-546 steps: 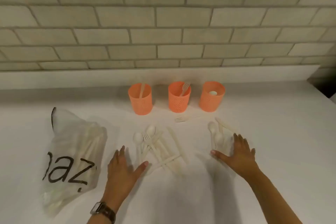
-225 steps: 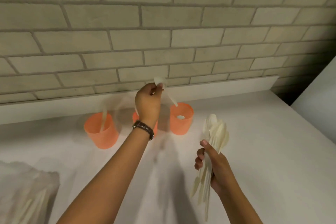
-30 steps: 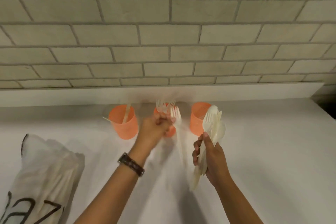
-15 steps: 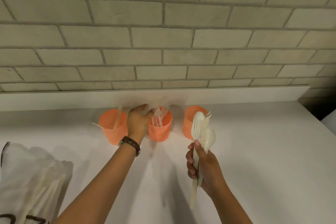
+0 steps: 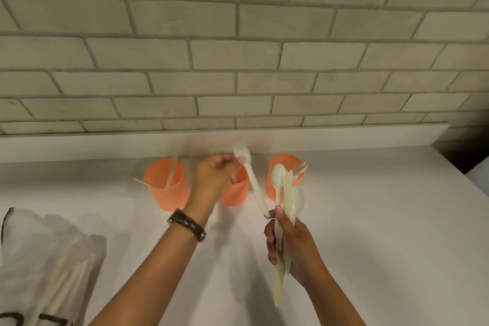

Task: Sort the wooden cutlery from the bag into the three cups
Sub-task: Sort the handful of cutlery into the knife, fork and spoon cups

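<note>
Three orange mesh cups stand in a row near the wall. The left cup (image 5: 169,193) holds a knife (image 5: 173,169). My left hand (image 5: 213,178) partly covers the middle cup (image 5: 236,194). It pinches a pale fork (image 5: 251,180) just below its tines. The fork slants down, and its handle end lies by my right thumb. My right hand (image 5: 291,241) grips an upright bundle of spoons, forks and knives (image 5: 293,198) in front of the right cup (image 5: 284,160). The bag (image 5: 39,259) lies at the lower left with more cutlery inside.
A white counter (image 5: 383,219) carries everything. A low white ledge and a brick wall (image 5: 238,61) run right behind the cups. The counter's right edge drops away at the far right. A watch sits on my left wrist.
My left hand has left the middle cup's rim and now pinches a fork above it, the handle reaching to my right hand. The bundle has barely moved.
</note>
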Demonstrator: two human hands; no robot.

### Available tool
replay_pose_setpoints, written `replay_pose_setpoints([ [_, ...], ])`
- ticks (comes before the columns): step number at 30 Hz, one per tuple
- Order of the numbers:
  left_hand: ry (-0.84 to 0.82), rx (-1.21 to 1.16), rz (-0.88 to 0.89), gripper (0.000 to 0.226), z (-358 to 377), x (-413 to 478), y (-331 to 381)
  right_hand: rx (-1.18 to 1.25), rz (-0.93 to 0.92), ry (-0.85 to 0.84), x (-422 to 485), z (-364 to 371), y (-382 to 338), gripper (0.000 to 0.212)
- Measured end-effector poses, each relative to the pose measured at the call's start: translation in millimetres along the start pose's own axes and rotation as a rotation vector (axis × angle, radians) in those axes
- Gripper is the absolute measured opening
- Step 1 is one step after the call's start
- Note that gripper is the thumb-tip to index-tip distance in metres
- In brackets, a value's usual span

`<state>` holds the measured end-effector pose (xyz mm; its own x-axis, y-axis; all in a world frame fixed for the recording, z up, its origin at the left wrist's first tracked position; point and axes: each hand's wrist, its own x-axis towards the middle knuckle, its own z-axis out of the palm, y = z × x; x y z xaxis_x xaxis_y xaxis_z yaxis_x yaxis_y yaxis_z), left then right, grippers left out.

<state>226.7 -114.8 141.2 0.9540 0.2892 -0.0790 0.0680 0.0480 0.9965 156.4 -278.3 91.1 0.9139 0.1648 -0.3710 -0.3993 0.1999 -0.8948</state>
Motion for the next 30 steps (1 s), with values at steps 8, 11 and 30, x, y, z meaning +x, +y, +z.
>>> replay_pose_setpoints([
  [8,0.352,0.212,0.166,0.022,-27,56,-2,0.111,0.060,0.011,1,-11,6,0.027],
  [11,0.306,0.275,0.068,0.024,-23,56,-23,0.139,0.063,-0.002,2,-10,5,0.026],
  [30,-0.202,0.486,0.087,0.024,29,-52,-27,-0.141,-0.020,-0.050,0,7,1,0.010],
])
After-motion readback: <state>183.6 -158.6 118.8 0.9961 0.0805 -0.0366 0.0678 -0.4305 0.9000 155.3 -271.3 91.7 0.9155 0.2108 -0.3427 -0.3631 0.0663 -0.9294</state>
